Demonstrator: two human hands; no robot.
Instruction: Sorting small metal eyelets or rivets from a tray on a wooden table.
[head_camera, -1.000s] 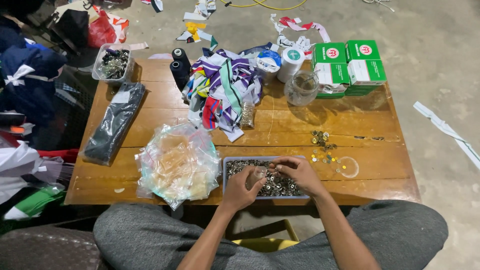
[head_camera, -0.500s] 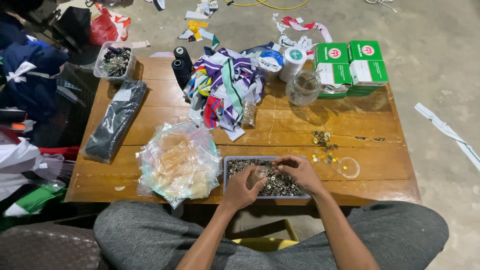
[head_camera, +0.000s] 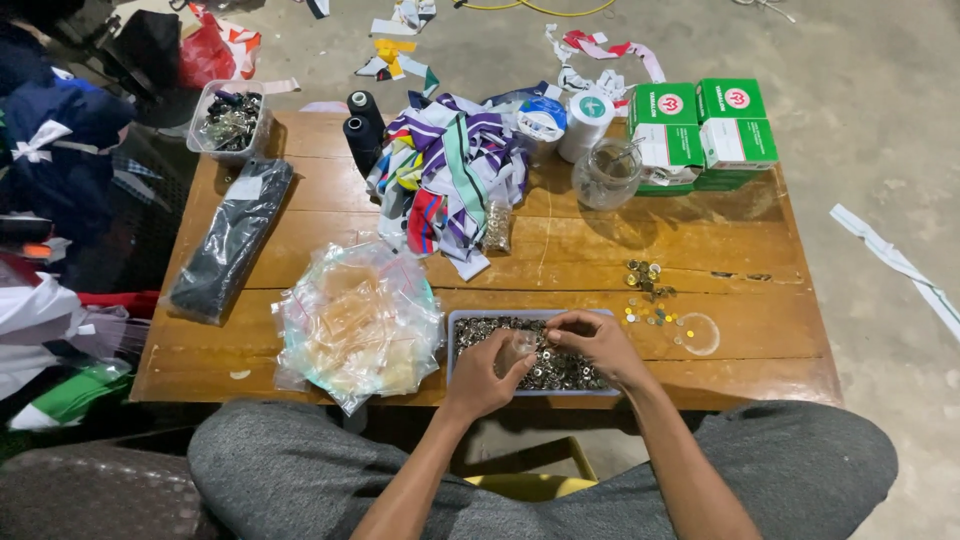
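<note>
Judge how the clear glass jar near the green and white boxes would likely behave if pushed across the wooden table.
The glass jar looks rigid and probably breakable if knocked off. It stands upright on a wide base, so it would likely slide rather than tip. On its side, its round body could roll.

Single head-worn view, looking steeply down and forward from above a seated person's lap. The wooden counter (head_camera: 560, 250) fills mid-frame at arm's length; the left hand (head_camera: 484, 372) and right hand (head_camera: 592, 342) lie nearest, at its near edge. The concrete floor (head_camera: 860, 60) fills the far and right margins
</note>
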